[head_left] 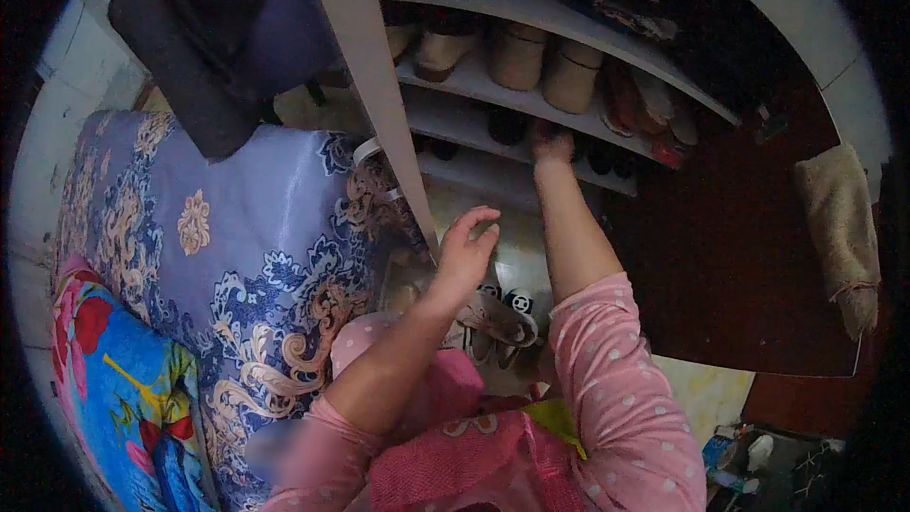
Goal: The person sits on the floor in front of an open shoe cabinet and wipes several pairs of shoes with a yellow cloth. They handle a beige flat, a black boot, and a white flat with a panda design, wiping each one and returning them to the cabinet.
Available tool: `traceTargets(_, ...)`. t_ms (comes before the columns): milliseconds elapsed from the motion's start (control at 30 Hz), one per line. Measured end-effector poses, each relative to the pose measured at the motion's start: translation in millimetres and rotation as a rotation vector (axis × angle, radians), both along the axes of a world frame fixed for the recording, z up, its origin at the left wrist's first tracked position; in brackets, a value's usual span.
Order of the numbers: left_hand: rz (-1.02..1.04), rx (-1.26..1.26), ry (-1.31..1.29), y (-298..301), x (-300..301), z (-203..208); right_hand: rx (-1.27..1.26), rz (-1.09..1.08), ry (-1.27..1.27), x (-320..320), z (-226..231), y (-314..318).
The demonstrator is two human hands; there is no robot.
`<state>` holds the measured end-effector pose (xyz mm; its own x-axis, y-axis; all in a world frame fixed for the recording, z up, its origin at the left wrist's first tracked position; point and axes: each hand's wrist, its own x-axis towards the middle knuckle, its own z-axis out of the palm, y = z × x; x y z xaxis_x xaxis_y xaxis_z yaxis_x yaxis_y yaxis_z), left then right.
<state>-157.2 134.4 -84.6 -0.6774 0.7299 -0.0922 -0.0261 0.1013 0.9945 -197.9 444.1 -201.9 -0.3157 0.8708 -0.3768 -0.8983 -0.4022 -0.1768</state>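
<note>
My right hand (552, 144) reaches into the lower level of a white shoe rack (464, 168), among dark shoes (507, 126). Its fingers lie in shadow, so I cannot make out whether they grip a shoe. My left hand (469, 248) hangs in front of the rack, thumb and fingers apart and nothing between them. On the level above stand beige shoes (573, 76) in a row, with red and pale footwear (649, 100) at the right end. Below my hands, pale shoes (498, 322) and black-and-white slippers (518, 301) are on the floor.
A bed with a blue patterned cover (256, 199) fills the left side, a bright blanket (123, 389) on it. The rack's upright panel (374, 66) stands beside the bed. At right are a dark brown panel (730, 265) and a hanging tan cloth (839, 218).
</note>
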Motion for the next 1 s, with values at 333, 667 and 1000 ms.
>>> traceTargets(333,0.071,0.061,-0.028,-3.8,0.0,8.6,0.611,0.630,-1.093,53.5,27.6,-70.4)
traceTargets(667,0.056,0.073,-0.037,-1.1,-0.8,7.0,1.340,0.615,-1.865,-11.2,-1.0,-27.9)
traceTargets(1000,0.071,0.000,-0.131,-2.6,-4.6,18.8,1.570,0.670,-1.719,55.3,-35.7,-95.4)
